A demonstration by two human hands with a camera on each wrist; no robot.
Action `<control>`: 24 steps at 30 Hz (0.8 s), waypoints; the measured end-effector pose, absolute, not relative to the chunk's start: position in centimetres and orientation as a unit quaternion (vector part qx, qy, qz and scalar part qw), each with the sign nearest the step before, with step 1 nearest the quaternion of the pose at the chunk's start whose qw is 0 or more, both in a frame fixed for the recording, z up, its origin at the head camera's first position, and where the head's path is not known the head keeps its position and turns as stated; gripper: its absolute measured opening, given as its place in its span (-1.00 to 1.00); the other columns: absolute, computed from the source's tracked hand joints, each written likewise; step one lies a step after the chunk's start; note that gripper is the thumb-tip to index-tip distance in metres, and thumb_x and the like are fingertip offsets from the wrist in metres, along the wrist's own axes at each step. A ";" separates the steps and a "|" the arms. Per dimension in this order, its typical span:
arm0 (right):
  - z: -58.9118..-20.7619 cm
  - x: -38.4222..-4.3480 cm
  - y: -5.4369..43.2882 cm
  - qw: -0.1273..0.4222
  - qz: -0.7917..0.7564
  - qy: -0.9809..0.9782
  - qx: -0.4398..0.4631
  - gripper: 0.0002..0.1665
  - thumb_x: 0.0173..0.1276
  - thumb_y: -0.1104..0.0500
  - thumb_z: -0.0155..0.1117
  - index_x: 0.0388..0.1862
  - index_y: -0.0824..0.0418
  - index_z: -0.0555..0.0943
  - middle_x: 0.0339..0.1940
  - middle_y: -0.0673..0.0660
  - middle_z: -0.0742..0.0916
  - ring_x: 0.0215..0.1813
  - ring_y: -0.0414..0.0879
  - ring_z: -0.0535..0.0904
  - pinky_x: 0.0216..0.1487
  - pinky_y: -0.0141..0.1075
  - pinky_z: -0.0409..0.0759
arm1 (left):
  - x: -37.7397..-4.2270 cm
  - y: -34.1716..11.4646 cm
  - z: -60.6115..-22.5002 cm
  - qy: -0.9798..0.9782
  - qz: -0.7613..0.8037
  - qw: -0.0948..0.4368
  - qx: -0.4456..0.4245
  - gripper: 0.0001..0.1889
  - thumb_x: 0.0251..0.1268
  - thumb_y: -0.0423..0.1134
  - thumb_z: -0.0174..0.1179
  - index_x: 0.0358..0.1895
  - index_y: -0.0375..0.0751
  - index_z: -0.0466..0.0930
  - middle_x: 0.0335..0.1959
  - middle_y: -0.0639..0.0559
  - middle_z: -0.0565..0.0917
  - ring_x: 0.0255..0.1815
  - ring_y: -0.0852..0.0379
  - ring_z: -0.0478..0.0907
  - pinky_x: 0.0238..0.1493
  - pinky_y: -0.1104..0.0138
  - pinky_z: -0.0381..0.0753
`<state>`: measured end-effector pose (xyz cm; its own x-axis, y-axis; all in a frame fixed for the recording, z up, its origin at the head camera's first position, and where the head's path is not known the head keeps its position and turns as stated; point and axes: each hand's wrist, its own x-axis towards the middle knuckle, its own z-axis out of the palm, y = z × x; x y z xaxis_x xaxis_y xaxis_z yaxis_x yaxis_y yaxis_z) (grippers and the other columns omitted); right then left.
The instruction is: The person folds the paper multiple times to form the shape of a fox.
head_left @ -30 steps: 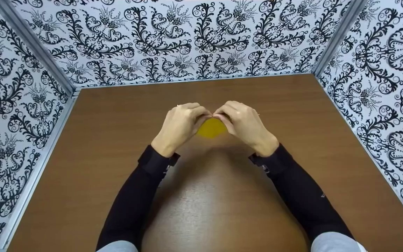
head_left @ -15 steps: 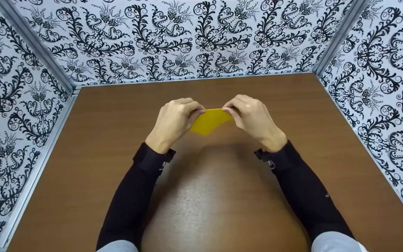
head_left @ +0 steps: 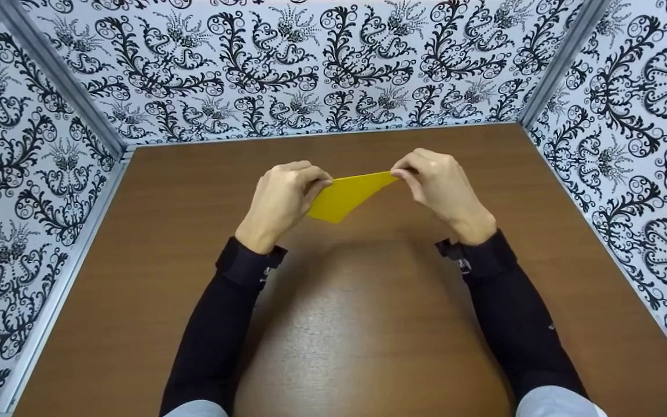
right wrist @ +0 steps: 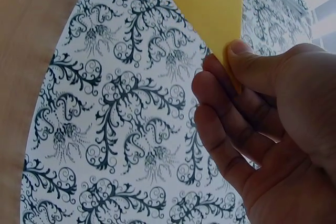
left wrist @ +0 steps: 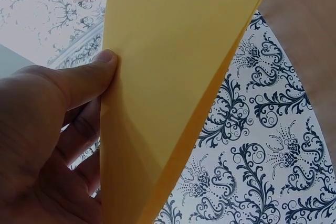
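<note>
A folded sheet of yellow paper (head_left: 345,197) hangs between my two hands above the table, its crease at the top and a pointed corner drooping below. On the left, my left hand (head_left: 281,200) pinches the folded edge between thumb and fingers. My right hand (head_left: 442,191) grips the narrow pointed end, higher and farther right. In the left wrist view the layers of the paper (left wrist: 168,66) part slightly along the slanted side. The tip of the paper (right wrist: 215,14) lies between thumb and index finger in the right wrist view.
A brown wooden table (head_left: 339,347) spreads beneath both arms. White walls with black floral patterns (head_left: 322,69) enclose its back and sides, with grey metal posts (head_left: 58,81) at the rear corners.
From meeting at the middle, my hands have drawn apart along the paper's top edge. The right hand has travelled farther, right and up; the left has shifted slightly left. More yellow paper shows.
</note>
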<state>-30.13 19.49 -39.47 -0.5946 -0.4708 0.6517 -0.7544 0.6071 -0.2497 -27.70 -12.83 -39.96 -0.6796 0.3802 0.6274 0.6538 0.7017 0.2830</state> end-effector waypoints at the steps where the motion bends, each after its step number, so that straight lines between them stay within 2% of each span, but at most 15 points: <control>1: -39.4 -30.2 19.7 0.271 0.260 -0.856 0.357 -0.86 0.67 0.27 0.51 -0.02 0.36 0.85 -0.12 0.28 0.92 -0.16 0.15 0.87 -0.08 -0.05 0.90 | -27.7 -12.9 -40.0 -0.881 -0.254 0.271 -0.292 -0.82 0.73 -0.11 0.43 -0.02 -0.08 0.98 -0.14 0.02 0.94 -0.22 0.01 0.86 -0.13 0.15 0.89; 12: -38.2 -30.2 21.9 0.285 0.242 -0.876 0.304 -0.81 0.70 0.23 0.48 0.00 0.39 0.85 -0.08 0.32 0.92 -0.07 0.22 0.89 0.07 -0.02 0.90 | -27.7 -13.4 -39.8 -0.888 -0.254 0.269 -0.272 -0.83 0.72 -0.13 0.44 -0.01 -0.08 0.98 -0.14 0.00 0.93 -0.22 -0.01 0.85 -0.13 0.11 0.88; 24: -38.3 -29.1 19.8 0.326 0.262 -0.846 0.330 -0.81 0.71 0.19 0.50 0.04 0.31 0.87 -0.05 0.26 0.92 -0.08 0.12 0.86 0.00 -0.10 0.87 | -27.0 -12.1 -40.2 -0.888 -0.240 0.267 -0.287 -0.82 0.73 -0.13 0.43 0.00 -0.11 0.98 -0.15 -0.01 0.93 -0.23 -0.01 0.87 -0.15 0.12 0.91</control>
<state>-29.06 19.75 -38.27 -0.5694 -0.3882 0.7246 -0.7294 0.6451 -0.2276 -27.01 -12.07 -40.20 -0.6932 0.3817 0.6113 0.6374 0.7206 0.2727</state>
